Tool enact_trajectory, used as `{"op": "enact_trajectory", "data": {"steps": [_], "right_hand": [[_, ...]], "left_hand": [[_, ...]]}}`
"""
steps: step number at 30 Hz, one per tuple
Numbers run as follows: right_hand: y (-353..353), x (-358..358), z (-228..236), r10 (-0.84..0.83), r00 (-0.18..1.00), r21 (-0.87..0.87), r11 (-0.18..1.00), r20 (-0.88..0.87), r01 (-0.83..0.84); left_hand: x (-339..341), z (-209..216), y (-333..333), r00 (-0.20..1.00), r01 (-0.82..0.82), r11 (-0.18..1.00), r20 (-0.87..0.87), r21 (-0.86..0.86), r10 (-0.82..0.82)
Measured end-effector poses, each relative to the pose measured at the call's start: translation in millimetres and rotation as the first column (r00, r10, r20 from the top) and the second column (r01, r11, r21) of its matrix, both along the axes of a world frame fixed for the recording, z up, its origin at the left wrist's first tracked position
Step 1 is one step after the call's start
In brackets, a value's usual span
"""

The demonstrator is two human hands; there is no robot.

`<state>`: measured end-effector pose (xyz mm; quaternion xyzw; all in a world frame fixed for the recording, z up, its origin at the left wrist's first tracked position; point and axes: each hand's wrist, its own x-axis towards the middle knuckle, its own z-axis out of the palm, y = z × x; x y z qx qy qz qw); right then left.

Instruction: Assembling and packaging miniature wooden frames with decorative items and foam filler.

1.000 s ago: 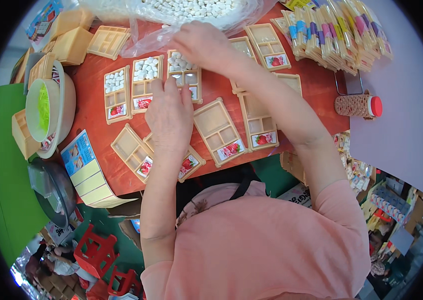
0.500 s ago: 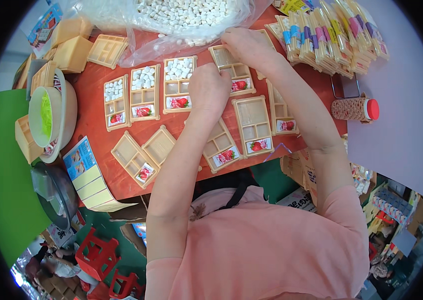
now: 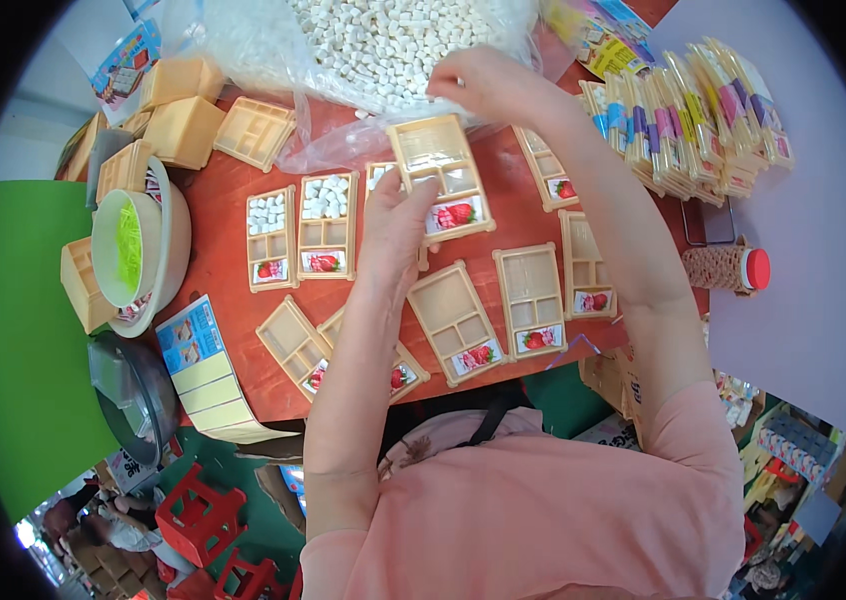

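My left hand grips a beige plastic compartment tray and lifts it off the table, thumb over its side. A strawberry-print sachet lies in the tray's near compartment; the larger far compartment holds no marshmallows. Beyond it, my right hand is at the edge of a heap of small white marshmallows in a clear plastic bag. Its fingers are bent but apart, and nothing shows in them. Left of my left hand, two trays hold marshmallows and sachets; a third is partly hidden behind that hand.
Several trays with sachets lie on the red table nearer me. At left are stacked trays, a white bowl with green pieces and a printed sheet. At right are packed trays and a red-lidded jar.
My left hand has raised the tray, which lay on the table before. My right hand has left the tray's far edge for the marshmallow heap. The whole view has shifted slightly.
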<state>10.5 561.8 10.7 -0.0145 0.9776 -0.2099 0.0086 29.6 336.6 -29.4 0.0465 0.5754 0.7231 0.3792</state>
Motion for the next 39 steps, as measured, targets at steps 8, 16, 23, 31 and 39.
{"op": "enact_trajectory", "data": {"steps": [8, 16, 23, 31, 39], "right_hand": [[-13.7, -66.6, -53.2, -0.361, 0.901, 0.056, 0.922, -0.241, 0.384], [44.2, -74.5, -47.0, -0.197, 0.977, -0.005, 0.98, -0.075, 0.198], [17.5, -50.3, 2.3, -0.017, 0.996, -0.195, 0.98, 0.086, 0.033], [16.1, -41.3, 7.5, -0.038, 0.994, -0.463, 0.883, 0.099, 0.08], [26.0, -54.2, -56.7, -0.237, 0.97, 0.242, 0.939, -0.056, 0.244]], "left_hand": [[-33.5, 4.8, -1.1, 0.997, -0.05, 0.997, 0.055, 0.058, 0.047], [-56.5, 1.1, 8.5, 0.997, 0.049, 0.991, 0.055, 0.127, -0.056], [-65.3, -1.9, 35.6, 0.99, 0.106, 0.988, 0.084, 0.117, -0.116], [-70.5, -12.3, 38.8, 0.985, 0.108, 0.985, 0.116, 0.138, -0.124], [-66.5, -8.1, 32.1, 0.988, 0.095, 0.99, 0.11, 0.105, -0.107]]}}
